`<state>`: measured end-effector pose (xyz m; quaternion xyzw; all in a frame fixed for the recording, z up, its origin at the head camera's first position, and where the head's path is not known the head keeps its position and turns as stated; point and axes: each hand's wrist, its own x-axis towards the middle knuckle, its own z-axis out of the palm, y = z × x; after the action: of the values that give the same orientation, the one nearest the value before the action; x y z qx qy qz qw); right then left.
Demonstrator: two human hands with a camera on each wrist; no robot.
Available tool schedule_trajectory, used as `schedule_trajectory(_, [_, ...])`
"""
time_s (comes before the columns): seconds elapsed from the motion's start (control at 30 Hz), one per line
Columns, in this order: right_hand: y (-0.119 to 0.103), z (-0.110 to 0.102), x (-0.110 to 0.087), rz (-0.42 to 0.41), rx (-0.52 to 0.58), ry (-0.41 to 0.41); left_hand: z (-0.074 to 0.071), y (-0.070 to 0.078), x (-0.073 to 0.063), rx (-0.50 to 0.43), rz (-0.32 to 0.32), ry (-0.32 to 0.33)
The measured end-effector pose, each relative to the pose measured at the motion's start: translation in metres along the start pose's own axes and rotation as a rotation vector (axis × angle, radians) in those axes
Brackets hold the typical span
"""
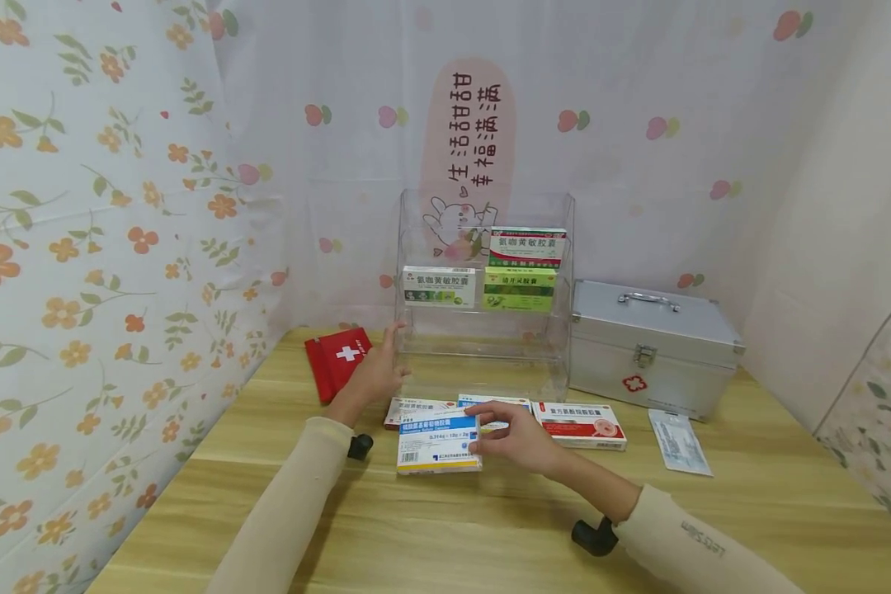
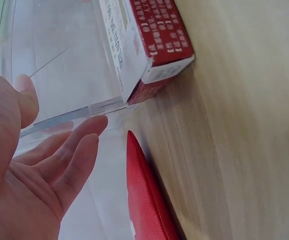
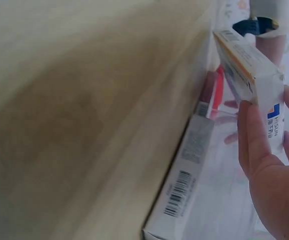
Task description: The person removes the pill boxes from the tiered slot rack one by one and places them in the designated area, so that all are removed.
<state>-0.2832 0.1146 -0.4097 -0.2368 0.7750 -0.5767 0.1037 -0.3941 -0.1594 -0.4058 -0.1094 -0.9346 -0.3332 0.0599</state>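
My right hand pinches a blue-and-white medicine box by its right end, raised and tilted above the table; the right wrist view shows fingers and thumb on either side of that box. By the left edge of a clear acrylic rack is my left hand. Its thumb and loosely bent fingers, spread apart, straddle the rack's side panel in the left wrist view; firm contact cannot be told. Three medicine boxes stand in the rack's upper tiers: white-green, yellow-green and green-red.
Along the rack's front lie a red-and-white box, another blue-and-white box and a long red-and-white box. A red pouch is at left. On the right stand a silver first-aid case and a flat sealed packet.
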Motion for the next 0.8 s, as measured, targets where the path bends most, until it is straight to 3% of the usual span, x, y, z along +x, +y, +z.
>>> schedule_trajectory(0.37, [0.003,0.010,-0.001,0.077,-0.038,-0.016,-0.009,-0.001,-0.002,0.003,0.004,-0.037])
schedule_trajectory(0.6, [0.006,0.015,0.003,0.097,-0.081,-0.018,-0.014,-0.004,0.003,-0.010,0.050,-0.055])
schedule_trajectory(0.8, [0.006,0.017,0.003,0.132,0.015,-0.037,-0.016,-0.010,0.006,0.010,0.110,-0.078])
